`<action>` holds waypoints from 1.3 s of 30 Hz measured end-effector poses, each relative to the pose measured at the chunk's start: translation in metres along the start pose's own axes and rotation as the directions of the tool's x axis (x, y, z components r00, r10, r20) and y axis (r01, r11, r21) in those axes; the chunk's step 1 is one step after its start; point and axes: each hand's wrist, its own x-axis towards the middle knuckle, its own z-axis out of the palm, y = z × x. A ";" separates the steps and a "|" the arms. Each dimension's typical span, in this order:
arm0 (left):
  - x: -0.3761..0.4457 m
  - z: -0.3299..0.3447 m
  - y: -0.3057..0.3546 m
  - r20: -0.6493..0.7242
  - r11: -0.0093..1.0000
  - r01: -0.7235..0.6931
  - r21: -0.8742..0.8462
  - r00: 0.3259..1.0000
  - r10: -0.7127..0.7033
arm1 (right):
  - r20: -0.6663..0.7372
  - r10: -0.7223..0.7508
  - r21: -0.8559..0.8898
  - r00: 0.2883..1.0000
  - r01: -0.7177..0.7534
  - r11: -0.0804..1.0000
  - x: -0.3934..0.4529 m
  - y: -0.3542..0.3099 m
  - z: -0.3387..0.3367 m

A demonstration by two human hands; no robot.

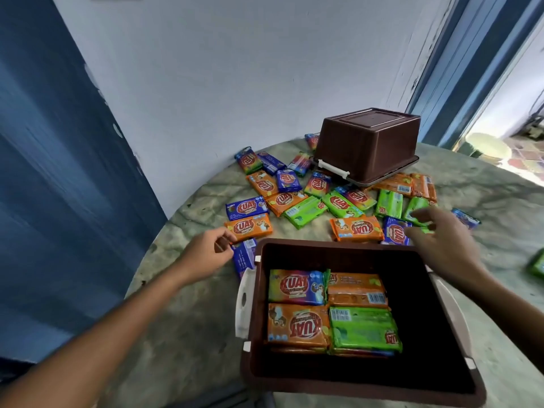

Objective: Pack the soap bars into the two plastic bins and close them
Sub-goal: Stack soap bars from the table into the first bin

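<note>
Mid-packing: open brown plastic bin point(347, 245) partly filled. Left hand point(206, 254) pinching orange wrapped soap bar point(248, 227); right hand point(441, 234) blurred, fingers spread, empty. Next: lift, lay in bin.

Daylight floods in from the bright doorway point(512, 113) at the far right, where the view beyond is washed out to near white, while the pale wall and the round, marbled green tabletop point(188, 290) sit under soft, even light with only faint shadows. The deep inside of the open brown plastic bin point(412, 334) falls almost black around its glossy wrappers. The wide lens bends the blue panel point(59, 172) on the left into a curve and smears the edges, and the right hand point(441, 240) is motion-blurred.
</note>
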 end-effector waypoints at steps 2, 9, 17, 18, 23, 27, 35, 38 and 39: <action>0.019 -0.010 0.000 0.079 0.941 -0.178 0.289 0.984 0.162 | 0.050 -0.124 -0.036 0.991 0.126 0.991 0.019 -0.026 0.006; 0.089 -0.005 0.019 0.258 0.776 -0.244 0.581 0.960 0.109 | 0.363 -0.293 -0.098 0.885 0.349 0.932 0.082 -0.077 0.078; 0.122 0.028 -0.007 0.258 0.680 -0.244 0.692 0.963 0.083 | 0.717 -0.234 -0.405 0.657 0.666 0.627 0.124 -0.087 0.161; 0.124 0.029 -0.009 0.245 0.689 -0.238 0.684 0.965 0.090 | 0.740 -0.198 -0.431 0.643 0.679 0.594 0.128 -0.086 0.169; 0.128 0.042 -0.009 0.158 0.717 -0.141 0.682 0.986 0.043 | 0.699 -0.284 -0.508 0.656 0.735 0.448 0.125 -0.087 0.189; 0.130 0.054 -0.007 0.082 0.734 -0.012 0.679 0.995 -0.059 | 0.680 -0.323 -0.494 0.658 0.737 0.462 0.120 -0.086 0.185; 0.114 0.046 -0.006 -0.048 0.865 0.005 0.501 0.999 0.022 | 0.733 -0.146 -0.457 0.664 0.640 0.617 0.109 -0.077 0.178; 0.107 0.034 0.007 -0.127 0.917 -0.015 0.400 0.989 0.072 | 0.716 -0.137 -0.473 0.685 0.620 0.626 0.107 -0.075 0.178; 0.105 0.028 0.015 -0.147 0.925 -0.033 0.379 0.984 0.096 | 0.695 -0.165 -0.481 0.700 0.623 0.617 0.106 -0.075 0.175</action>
